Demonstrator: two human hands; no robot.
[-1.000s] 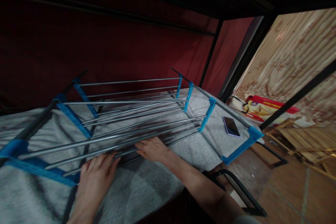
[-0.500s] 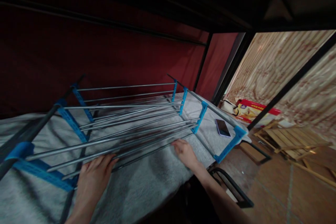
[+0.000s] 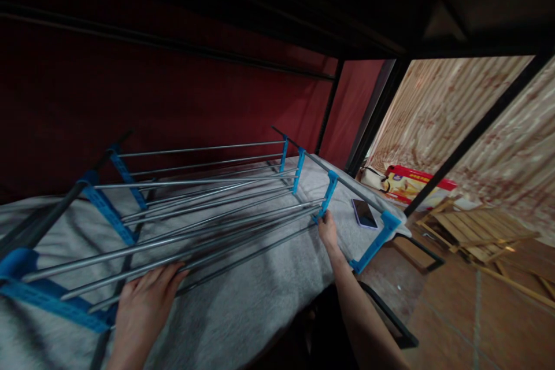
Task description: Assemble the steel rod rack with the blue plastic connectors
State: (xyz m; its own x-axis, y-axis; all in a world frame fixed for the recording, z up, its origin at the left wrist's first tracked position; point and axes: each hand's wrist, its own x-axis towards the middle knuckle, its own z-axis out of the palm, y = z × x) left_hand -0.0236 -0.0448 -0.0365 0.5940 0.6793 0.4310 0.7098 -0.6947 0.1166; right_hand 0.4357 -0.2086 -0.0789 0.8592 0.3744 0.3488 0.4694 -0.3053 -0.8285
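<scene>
A rack of grey metal tubes with blue plastic brackets lies on its side on a grey blanket point(image 3: 243, 306). My left hand point(image 3: 147, 300) curls its fingers over the lower metal tubes point(image 3: 203, 251) near the front left bracket point(image 3: 56, 300); its fingertips are partly hidden. Over at the right, my right hand point(image 3: 328, 231) closes around the bottom end of a blue bracket point(image 3: 330, 188), where the tubes' right ends meet it. Another blue bracket point(image 3: 377, 243), with no cross tubes in it, hangs from the same right-hand pole point(image 3: 358, 189).
A phone point(image 3: 365, 213) lies on the blanket right of the rack. Black bed-frame posts point(image 3: 385, 110) and a dark red wall point(image 3: 195, 98) enclose the space. On the tiled floor are a red and yellow box point(image 3: 416, 185) and a folded wooden piece point(image 3: 481, 231).
My right hand has moved right and away from me, from the lower tube to the bracket's bottom end. The left hand stays on the tubes. The view has shifted slightly.
</scene>
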